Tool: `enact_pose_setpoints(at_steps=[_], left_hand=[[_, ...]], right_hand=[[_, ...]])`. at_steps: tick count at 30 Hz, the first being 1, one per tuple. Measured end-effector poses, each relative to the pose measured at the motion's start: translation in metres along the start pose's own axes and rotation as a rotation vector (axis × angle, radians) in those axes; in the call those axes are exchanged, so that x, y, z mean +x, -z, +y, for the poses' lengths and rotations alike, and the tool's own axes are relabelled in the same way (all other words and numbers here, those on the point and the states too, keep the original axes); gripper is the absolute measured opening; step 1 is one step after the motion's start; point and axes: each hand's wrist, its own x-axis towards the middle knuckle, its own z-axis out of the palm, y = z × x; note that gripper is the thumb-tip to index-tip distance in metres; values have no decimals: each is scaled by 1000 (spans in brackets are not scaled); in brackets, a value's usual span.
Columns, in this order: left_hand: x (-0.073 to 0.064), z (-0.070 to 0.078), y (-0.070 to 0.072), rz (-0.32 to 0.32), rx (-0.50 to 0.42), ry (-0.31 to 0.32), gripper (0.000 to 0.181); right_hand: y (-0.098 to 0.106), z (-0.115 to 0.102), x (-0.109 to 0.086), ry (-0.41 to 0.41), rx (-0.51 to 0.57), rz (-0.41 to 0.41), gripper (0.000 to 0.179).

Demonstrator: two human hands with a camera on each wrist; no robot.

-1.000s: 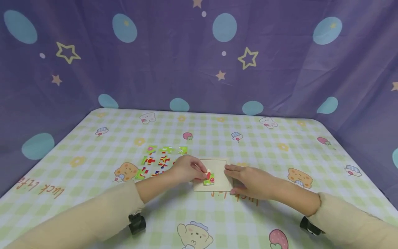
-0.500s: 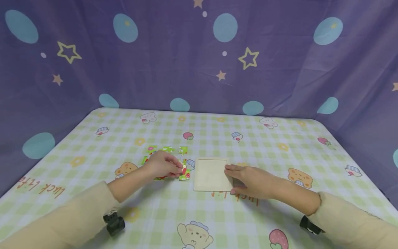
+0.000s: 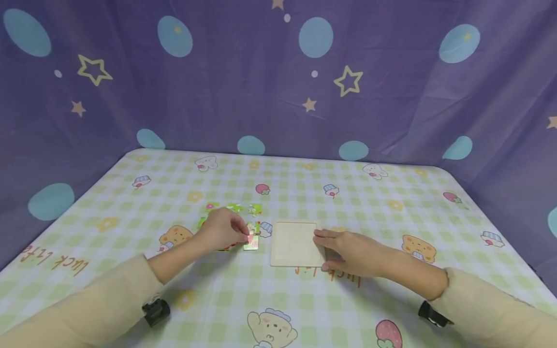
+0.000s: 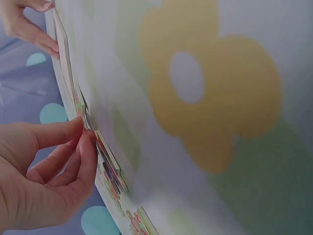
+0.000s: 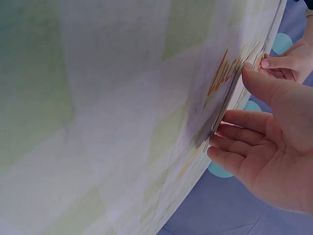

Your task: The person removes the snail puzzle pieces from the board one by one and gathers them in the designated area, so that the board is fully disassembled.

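Observation:
In the head view, my left hand (image 3: 222,228) pinches a small jigsaw puzzle piece (image 3: 251,242) between thumb and forefinger. Glare pales its red and green picture. Close around this hand lie several other puzzle pieces (image 3: 255,209), green with bits of red; the hand hides some of them. To the right is a shallow, pale wooden puzzle tray (image 3: 293,245), bare inside its raised rim. My right hand (image 3: 354,253) rests at the tray's right side, fingertips on the rim and thumb by the near corner. The right wrist view shows those fingers (image 5: 244,120) extended along the tray's edge.
A green-and-white checked tablecloth (image 3: 348,309) with cartoon prints covers the table. Beyond its far edge hangs a purple curtain (image 3: 261,96) with stars and blue spots, also along both sides. Dark wrist cameras (image 3: 155,311) sit under the sleeves.
My left hand has carried the puzzle piece from over the tray leftward to the other pieces, then slightly further left. The tray now shows bare. My right hand stays in place.

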Motion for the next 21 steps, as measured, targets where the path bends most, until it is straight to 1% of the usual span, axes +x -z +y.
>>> enact_pose_setpoints(at_steps=[5, 9, 12, 15, 17, 21], left_hand=[[-2, 2, -4, -1, 21, -25, 7], [-2, 2, -6, -4, 21, -66, 8], [-3, 3, -6, -2, 38, -98, 9], [-3, 4, -5, -2, 59, -105, 10], [-4, 5, -5, -3, 66, -98, 10], [-3, 3, -3, -10, 52, -98, 7]], right_hand=[[0, 0, -1, -3, 5, -3, 61], [1, 0, -2, -5, 7, -6, 61], [1, 0, -2, -6, 9, -7, 61], [1, 0, -2, -3, 11, -6, 61], [0, 0, -2, 1, 10, -2, 61], [0, 1, -2, 8, 13, 6, 61]])
